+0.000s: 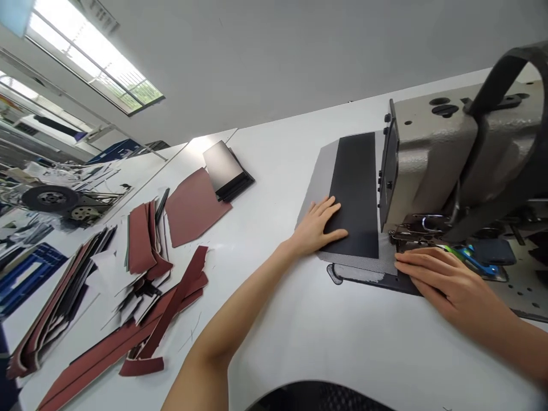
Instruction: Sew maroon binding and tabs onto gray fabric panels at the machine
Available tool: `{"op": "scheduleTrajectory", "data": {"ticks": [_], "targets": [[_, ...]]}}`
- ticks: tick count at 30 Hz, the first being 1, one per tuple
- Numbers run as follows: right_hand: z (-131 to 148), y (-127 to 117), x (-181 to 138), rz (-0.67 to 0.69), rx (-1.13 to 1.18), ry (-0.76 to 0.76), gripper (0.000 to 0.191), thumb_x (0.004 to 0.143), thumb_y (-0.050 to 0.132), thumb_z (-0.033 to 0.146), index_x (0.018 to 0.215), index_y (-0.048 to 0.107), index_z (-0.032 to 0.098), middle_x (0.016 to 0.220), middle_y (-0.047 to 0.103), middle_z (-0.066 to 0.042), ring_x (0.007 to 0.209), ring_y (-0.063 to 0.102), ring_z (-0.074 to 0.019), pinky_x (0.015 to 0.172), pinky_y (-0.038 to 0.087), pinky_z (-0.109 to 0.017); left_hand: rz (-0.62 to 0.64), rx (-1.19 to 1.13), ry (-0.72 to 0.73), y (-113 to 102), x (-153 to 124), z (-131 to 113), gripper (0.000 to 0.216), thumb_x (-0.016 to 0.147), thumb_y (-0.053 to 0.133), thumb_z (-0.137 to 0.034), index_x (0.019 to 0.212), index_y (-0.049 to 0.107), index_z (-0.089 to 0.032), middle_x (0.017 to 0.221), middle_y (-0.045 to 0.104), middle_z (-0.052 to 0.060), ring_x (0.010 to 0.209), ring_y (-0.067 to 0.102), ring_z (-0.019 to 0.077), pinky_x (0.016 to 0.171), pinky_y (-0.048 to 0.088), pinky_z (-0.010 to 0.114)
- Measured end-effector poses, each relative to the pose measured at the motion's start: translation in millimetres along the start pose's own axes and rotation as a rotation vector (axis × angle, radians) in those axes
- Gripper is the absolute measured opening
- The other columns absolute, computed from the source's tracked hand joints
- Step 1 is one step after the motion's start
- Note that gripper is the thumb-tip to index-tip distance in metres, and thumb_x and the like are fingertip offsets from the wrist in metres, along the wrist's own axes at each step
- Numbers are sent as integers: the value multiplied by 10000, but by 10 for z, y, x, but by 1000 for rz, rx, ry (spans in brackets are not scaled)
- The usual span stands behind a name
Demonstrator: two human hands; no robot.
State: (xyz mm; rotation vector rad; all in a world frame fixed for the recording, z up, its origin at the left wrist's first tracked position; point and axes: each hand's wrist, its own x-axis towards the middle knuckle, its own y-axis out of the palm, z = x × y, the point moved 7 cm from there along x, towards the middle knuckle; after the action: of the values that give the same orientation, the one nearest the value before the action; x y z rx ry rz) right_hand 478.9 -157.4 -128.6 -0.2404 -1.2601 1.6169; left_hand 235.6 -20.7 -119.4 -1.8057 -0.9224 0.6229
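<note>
My left hand lies flat with fingers spread on a smooth black panel. That panel rests on a larger piece of grey mesh fabric, which shows along its left and near edges. My right hand is palm down beside the needle area of a sewing machine. Its outstretched fingers lie close together, the tips touching the near right corner of the grey fabric. The thumb is hard to make out. Under the fabric's near edge, a dark flat plate sticks out to the left.
To the left lie a stack of black panels, a reddish-brown sheet and heaped reddish-brown strips. The machine head and a black curved strap stand close on the right. A blue crate is at far left.
</note>
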Motion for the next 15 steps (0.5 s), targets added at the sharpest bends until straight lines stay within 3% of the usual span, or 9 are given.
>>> {"op": "scheduleTrajectory", "data": {"ticks": [4,15], "targets": [[51,19,15,-7,-30,-19,338,1038,466,197,1254,707,294,1335,675,-14,1175,664,-213,890,599,-350,25,24,79,103,-11,0,883,924,572,-719,1599,353,-193,1699,265,137,1600,211,287,1322,126,533],[126,-42,76,-36,-43,-56,352,1002,483,168,1176,754,308,1270,697,-29,1162,644,-236,951,576,-403,169,13,161,82,-41,-70,754,982,512,-675,1622,310,-333,1697,287,17,1620,102,300,1298,28,628]]}}
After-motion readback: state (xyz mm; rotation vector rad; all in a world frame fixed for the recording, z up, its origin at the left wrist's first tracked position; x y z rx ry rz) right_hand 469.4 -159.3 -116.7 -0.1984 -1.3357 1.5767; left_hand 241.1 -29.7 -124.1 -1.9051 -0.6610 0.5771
